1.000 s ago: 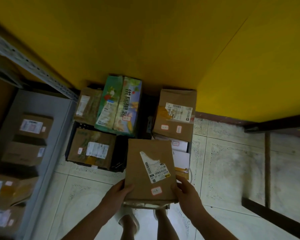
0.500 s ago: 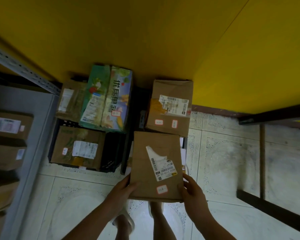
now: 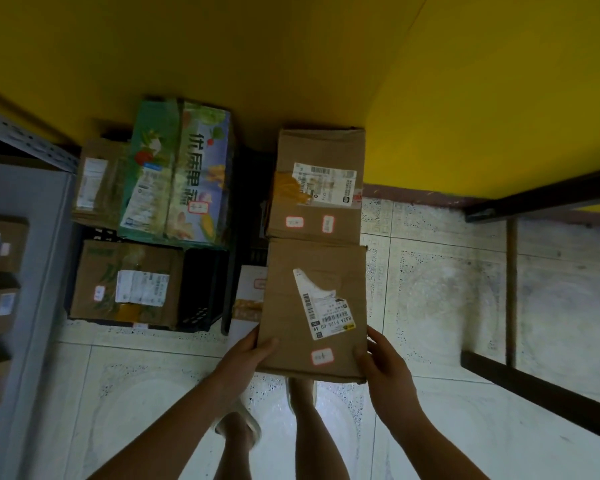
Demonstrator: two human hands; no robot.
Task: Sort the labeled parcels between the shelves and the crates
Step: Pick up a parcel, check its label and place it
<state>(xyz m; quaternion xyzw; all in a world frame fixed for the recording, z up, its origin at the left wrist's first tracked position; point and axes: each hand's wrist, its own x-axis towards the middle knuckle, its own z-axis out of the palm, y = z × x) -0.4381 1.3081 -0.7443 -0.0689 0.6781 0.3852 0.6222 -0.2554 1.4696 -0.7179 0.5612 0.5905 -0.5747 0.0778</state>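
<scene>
I hold a flat brown cardboard parcel [image 3: 312, 306] with a torn white barcode label and a small red-edged sticker. My left hand [image 3: 248, 351] grips its near left corner and my right hand [image 3: 383, 363] grips its near right corner. The parcel hangs over the right black crate [image 3: 253, 251], just in front of another brown labeled parcel [image 3: 317, 188] that lies in it. White parcels [image 3: 250, 292] show beneath it. The left black crate [image 3: 201, 289] holds a brown box [image 3: 125, 282], a colourful printed carton [image 3: 180, 174] and a third brown parcel [image 3: 97, 178].
A grey metal shelf [image 3: 42, 258] stands at the left with several labeled brown parcels [image 3: 0, 244]. Yellow walls meet in a corner behind the crates. A dark frame [image 3: 509, 289] crosses the tiled floor at the right. My feet [image 3: 243, 427] stand below the parcel.
Both hands have carried the parcel forward and slightly right, up to the parcel in the right crate. My view has shifted right, so less of the shelf shows.
</scene>
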